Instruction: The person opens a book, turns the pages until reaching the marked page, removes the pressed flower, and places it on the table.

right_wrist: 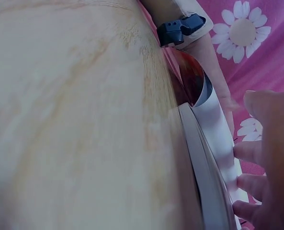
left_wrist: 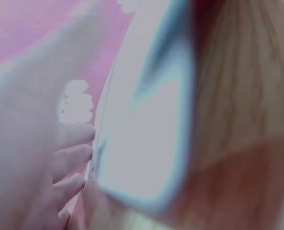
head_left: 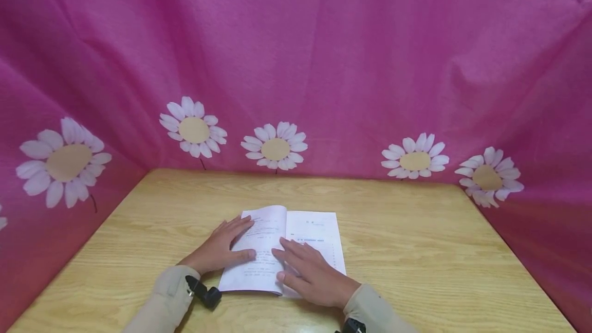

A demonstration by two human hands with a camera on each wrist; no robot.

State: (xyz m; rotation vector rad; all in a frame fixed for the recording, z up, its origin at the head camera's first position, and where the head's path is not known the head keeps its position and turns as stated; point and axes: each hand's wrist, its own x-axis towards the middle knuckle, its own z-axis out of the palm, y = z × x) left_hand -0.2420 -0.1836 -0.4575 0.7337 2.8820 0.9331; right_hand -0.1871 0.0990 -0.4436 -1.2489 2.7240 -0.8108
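An opened book (head_left: 316,227) with printed white pages lies on the wooden table. My left hand (head_left: 222,245) rests on its left page, fingers spread and thumb apart. Across the spine and right page lies my right hand (head_left: 312,274), its fingers extended toward the middle. From the right wrist, the page block (right_wrist: 204,167) shows edge-on, and the left page curves up with a dark, reddish cover beneath. Blur covers much of the left wrist view, where a pale page (left_wrist: 137,148) stands beside the fingers (left_wrist: 72,160). The print is too small to read.
The wooden table (head_left: 416,235) extends around the book on all sides. A pink curtain (head_left: 347,66) with white daisies hangs behind it and along both sides. Black wrist devices (head_left: 203,292) sit at the beige sleeves.
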